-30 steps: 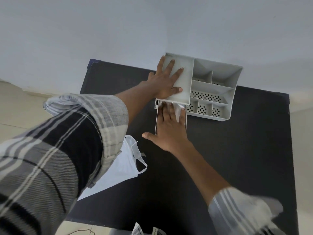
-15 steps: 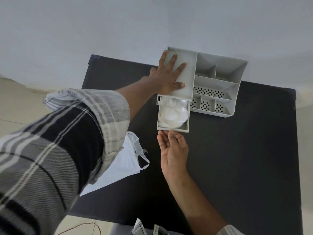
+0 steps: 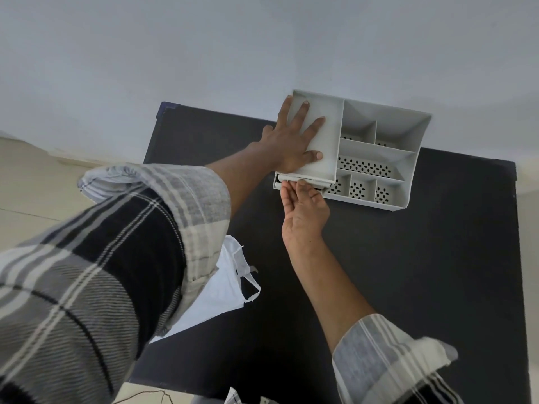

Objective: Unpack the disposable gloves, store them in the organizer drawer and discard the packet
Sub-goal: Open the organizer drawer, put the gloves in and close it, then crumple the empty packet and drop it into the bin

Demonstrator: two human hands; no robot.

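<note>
- The organizer (image 3: pixel 379 153) is seen at the far edge of the dark desk (image 3: pixel 423 272), close to the wall.
- The left hand (image 3: pixel 291 141) is laid flat and spread on the organizer's top left tray; nothing is gripped, the unit is only pressed down.
- The right hand (image 3: pixel 304 208) is held open, palm up, with its fingertips (image 3: pixel 294 186) against the front of the drawer (image 3: pixel 300 182); nothing is enclosed in it.
- The drawer is seen almost fully in; only a thin strip of its front shows below the tray.
- The gloves are not visible; they are judged to be inside the drawer.
- The packet (image 3: pixel 221 287), a white plastic bag, lies on the desk near the left sleeve, well apart from the organizer.
- Step in hand, as judged: closing the drawer.
- For a clean close, the push should be kept straight and centred, with the top held down so the organizer is not slid toward the wall.
- Any glove caught at the drawer's lip should be tucked in first.
</note>
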